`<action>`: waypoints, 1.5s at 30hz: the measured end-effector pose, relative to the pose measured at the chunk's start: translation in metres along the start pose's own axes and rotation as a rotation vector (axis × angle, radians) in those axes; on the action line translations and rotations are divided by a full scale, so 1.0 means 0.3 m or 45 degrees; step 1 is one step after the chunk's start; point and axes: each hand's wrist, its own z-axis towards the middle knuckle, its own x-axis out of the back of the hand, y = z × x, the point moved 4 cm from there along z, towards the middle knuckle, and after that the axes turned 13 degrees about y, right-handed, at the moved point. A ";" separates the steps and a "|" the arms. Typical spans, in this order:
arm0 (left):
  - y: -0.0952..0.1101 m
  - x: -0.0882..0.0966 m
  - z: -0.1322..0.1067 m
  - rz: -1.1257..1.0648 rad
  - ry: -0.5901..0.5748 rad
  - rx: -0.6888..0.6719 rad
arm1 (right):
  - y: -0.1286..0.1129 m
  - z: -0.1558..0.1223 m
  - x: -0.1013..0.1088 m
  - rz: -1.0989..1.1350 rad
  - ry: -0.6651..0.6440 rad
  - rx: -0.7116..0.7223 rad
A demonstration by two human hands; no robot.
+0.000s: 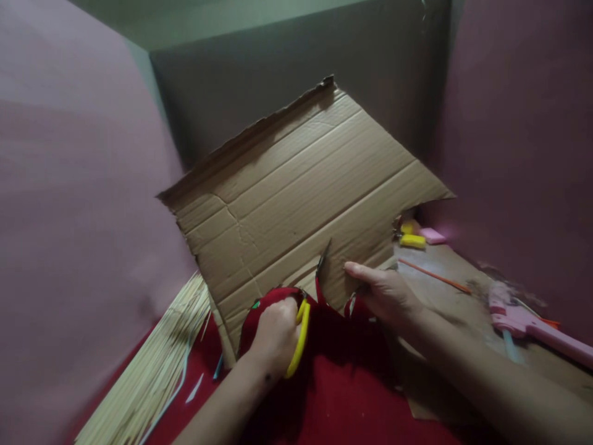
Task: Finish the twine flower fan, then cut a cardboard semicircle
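A large sheet of brown cardboard [296, 191] stands tilted in front of me, creased in lines and ragged along its upper and left edges. My left hand [275, 337] grips yellow-handled scissors [302, 340] at the sheet's lower edge. One dark blade shows against the cardboard's face, beside a cut; the other blade is hidden. My right hand [384, 293] holds the sheet's lower edge to the right of the cut, thumb on the near face and the other fingers mostly out of sight.
A bundle of thin pale sticks [157, 358] lies at left on red cloth [324, 395]. On the right are a pink glue gun [523, 321], an orange stick [435, 276], a yellow object [412, 240] and a pink block [433, 235]. Pink walls [519, 123] flank both sides.
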 end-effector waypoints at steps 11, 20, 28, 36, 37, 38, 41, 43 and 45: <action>0.003 0.004 0.005 0.240 -0.026 -0.056 | 0.015 -0.010 -0.002 -0.008 -0.029 -0.035; 0.031 0.011 -0.003 -0.135 0.114 -0.136 | 0.002 0.009 0.006 -0.105 -0.015 -0.033; 0.022 0.018 -0.004 -0.311 0.092 -0.129 | -0.064 -0.024 -0.001 -0.287 -0.113 -0.062; 0.021 -0.027 -0.007 -0.546 -0.047 0.001 | -0.078 0.010 0.004 -0.323 -0.214 -0.019; 0.023 -0.028 -0.007 -0.552 -0.059 0.030 | -0.080 0.006 0.002 -0.326 -0.196 -0.024; 0.024 -0.030 -0.007 -0.549 -0.061 0.056 | -0.084 0.000 0.000 -0.321 -0.170 -0.029; 0.018 -0.029 -0.003 -0.511 -0.012 0.103 | -0.094 -0.022 -0.011 -0.303 -0.140 -0.043; 0.011 -0.026 0.000 -0.490 -0.025 0.102 | -0.097 -0.034 -0.018 -0.297 -0.154 -0.030; 0.009 -0.018 0.001 -0.491 -0.100 0.086 | -0.097 -0.039 -0.019 -0.313 -0.161 0.009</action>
